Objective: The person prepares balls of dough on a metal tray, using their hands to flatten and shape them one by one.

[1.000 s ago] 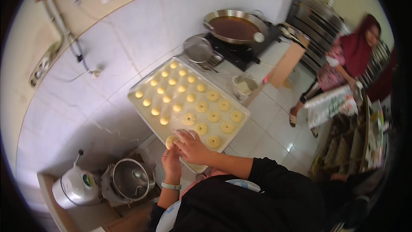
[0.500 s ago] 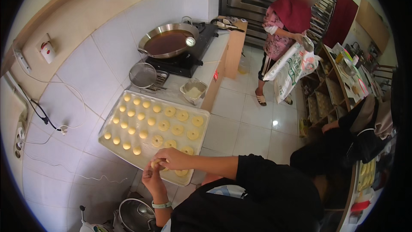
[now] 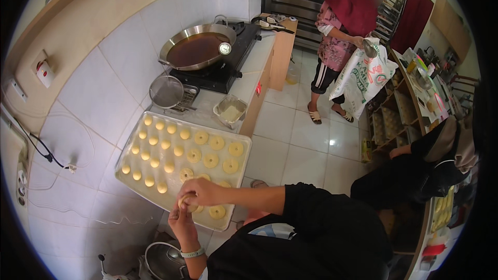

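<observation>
Both my hands are together over the near edge of a pale metal tray (image 3: 168,203), holding one ring of raw doughnut dough (image 3: 184,203) between them. My left hand (image 3: 181,222), with a band on its wrist, has its fingers closed on the ring from below. My right hand (image 3: 203,192) reaches across from the right and pinches it from above, partly hiding it. On the tray's left side sit rows of round dough balls (image 3: 165,145). Flattened dough rings (image 3: 211,160) fill the right side, some hidden under my right hand and forearm.
Behind the tray are a sieve (image 3: 166,92), a square container of pale powder (image 3: 230,111) and a wide pan of brown oil (image 3: 199,51) on a black stove (image 3: 223,70). A co-worker holds a white sack (image 3: 363,80) and a metal scoop (image 3: 369,48). A metal bowl (image 3: 161,259) stands below.
My hands stay closed around the dough ring, with the fingers slightly shifted. The co-worker's sack has moved up and to the right. The whole view has shifted a little.
</observation>
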`<act>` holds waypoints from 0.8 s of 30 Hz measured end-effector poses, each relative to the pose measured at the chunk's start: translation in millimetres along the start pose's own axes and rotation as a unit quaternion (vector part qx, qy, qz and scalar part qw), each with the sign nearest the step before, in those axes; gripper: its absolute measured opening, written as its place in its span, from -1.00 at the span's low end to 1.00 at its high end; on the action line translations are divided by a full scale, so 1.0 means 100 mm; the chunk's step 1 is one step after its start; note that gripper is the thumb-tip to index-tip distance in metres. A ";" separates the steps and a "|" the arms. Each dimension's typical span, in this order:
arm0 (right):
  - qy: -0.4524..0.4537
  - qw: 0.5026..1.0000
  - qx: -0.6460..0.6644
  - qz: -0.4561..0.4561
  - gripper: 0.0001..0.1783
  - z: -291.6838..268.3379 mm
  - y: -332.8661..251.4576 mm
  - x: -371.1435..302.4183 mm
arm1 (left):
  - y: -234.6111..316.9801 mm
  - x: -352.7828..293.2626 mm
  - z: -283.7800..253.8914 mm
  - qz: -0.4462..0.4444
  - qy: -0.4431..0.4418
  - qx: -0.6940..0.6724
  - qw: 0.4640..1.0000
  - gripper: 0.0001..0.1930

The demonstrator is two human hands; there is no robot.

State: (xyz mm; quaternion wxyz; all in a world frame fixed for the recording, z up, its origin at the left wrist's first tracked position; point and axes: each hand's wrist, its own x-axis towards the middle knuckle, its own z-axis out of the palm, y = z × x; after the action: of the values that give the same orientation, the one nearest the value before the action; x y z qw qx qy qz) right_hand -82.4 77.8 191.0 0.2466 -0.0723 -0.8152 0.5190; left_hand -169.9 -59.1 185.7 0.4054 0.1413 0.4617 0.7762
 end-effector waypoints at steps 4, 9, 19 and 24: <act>-0.034 0.987 0.107 0.117 -0.73 -0.27 -0.07 0.01 | -0.11 0.16 -0.01 0.028 0.009 0.036 0.999 -0.69; -0.011 0.997 0.070 0.041 -0.71 -0.69 0.24 0.13 | -0.28 0.40 0.49 0.017 0.000 0.002 1.000 -0.71; -0.059 0.996 0.053 0.037 -0.71 -1.65 0.45 0.29 | -0.62 0.92 1.29 0.030 -0.002 -0.006 1.000 -0.74; -0.046 0.992 0.097 0.071 -0.67 -1.84 0.62 0.31 | -0.76 0.98 1.32 0.054 0.025 -0.030 0.998 -0.74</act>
State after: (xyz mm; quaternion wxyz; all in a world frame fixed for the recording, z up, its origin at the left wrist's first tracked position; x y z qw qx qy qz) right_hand -29.8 266.2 208.5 0.1777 -0.0820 -0.7643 0.6145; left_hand -115.7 113.3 178.2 0.3554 0.1349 0.4401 0.8135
